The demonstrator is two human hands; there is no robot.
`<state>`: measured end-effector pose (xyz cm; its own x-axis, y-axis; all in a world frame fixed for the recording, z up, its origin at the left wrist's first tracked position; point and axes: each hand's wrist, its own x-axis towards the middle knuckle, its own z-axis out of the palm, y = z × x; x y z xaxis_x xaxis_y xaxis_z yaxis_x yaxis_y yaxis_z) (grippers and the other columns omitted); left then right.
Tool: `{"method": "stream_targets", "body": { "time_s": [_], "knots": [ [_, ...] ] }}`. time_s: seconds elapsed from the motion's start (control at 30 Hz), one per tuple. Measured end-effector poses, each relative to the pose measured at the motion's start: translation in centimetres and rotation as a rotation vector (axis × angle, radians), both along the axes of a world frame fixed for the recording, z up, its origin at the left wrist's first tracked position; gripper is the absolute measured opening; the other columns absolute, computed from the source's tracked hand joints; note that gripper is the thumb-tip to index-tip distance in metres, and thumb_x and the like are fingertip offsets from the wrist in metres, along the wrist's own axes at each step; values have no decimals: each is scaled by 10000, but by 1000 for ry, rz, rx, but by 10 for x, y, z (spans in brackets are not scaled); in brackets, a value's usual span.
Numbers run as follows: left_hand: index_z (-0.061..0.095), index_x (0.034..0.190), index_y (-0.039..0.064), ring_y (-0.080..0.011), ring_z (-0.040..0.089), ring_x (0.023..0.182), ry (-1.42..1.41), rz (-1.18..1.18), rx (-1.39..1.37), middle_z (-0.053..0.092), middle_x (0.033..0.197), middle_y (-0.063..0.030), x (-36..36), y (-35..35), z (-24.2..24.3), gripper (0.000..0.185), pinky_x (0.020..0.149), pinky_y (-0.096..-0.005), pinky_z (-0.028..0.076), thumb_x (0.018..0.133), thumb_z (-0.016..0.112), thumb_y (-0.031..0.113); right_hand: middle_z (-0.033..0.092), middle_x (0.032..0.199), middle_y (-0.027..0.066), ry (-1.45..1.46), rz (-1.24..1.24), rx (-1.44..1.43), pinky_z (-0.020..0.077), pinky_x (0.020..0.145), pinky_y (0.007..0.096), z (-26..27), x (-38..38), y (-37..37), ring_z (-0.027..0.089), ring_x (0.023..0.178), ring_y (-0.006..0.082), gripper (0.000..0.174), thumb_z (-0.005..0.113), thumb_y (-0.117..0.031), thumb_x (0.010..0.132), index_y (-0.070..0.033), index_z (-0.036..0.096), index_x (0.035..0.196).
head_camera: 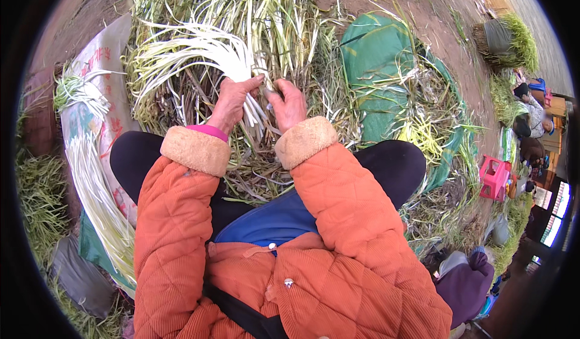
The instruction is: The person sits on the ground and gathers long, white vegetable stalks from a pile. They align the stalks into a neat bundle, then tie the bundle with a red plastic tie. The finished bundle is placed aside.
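My left hand [230, 102] grips a bunch of long, thin white stalks [226, 58], which look like blanched chives. Their tops fan out to the upper left, and their lower ends stick out below my fist. Close beside it, my right hand [290, 104] pinches the lower part of a brownish, unpeeled stalk [262, 65] between thumb and fingers. Just beyond both hands lies a big heap of untrimmed stalks [281, 26] with green-yellow leaves. Dry leaf scraps [258, 176] cover the ground between my knees.
At left, clean white stalks [97, 189] lie on a printed woven sack [106, 53]. A green mesh sack [378, 71] with leaf waste lies at right, near a pink plastic stool [495, 178]. A person in purple [469, 284] sits at lower right; other people [534, 117] are farther off.
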<state>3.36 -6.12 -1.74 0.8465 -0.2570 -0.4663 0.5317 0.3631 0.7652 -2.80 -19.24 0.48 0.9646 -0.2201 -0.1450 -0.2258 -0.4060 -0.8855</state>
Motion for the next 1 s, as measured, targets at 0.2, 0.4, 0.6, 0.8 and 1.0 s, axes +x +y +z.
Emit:
{"method": "stream_targets", "body": {
  "time_s": [0.2, 0.4, 0.6, 0.8, 1.0],
  "knots": [
    [588, 858, -28, -118, 531, 532, 92, 142, 240, 590, 685, -41, -4, 12, -13, 169, 447, -241, 398, 716, 679, -44, 563, 690, 21, 20, -47, 210, 398, 536, 282, -13, -12, -18, 478, 615, 103, 170, 609, -158, 834, 6, 618, 876],
    [599, 837, -41, -115, 469, 455, -5, 283, 616, 576, 638, -41, 14, 49, -8, 157, 434, -256, 373, 734, 695, 28, 590, 728, 10, 125, -340, 484, 413, 518, 245, 24, -61, -49, 494, 582, 110, 104, 603, -146, 875, -49, 615, 908],
    [584, 909, 15, -53, 414, 425, 108, 8, -16, 515, 562, 23, -27, 33, 43, 217, 382, -201, 313, 760, 731, 74, 530, 684, -32, 34, -245, 793, 395, 477, 208, 21, -66, -39, 473, 543, 63, 153, 666, -196, 846, -73, 586, 890],
    [561, 898, 59, -78, 451, 470, 84, -25, -198, 538, 638, 12, -43, 5, 50, 190, 412, -215, 349, 778, 707, 41, 530, 700, -15, 99, 55, 535, 379, 584, 233, 31, -55, -4, 449, 651, 71, 132, 614, -120, 849, 2, 575, 881],
    [555, 903, 36, -88, 469, 480, -29, 141, -113, 539, 645, 0, -40, 8, 44, 194, 431, -225, 377, 774, 698, 14, 505, 712, 42, -226, 63, -10, 402, 578, 275, 45, -34, 6, 473, 623, 147, 98, 595, -96, 833, -16, 541, 818]
  ]
}}
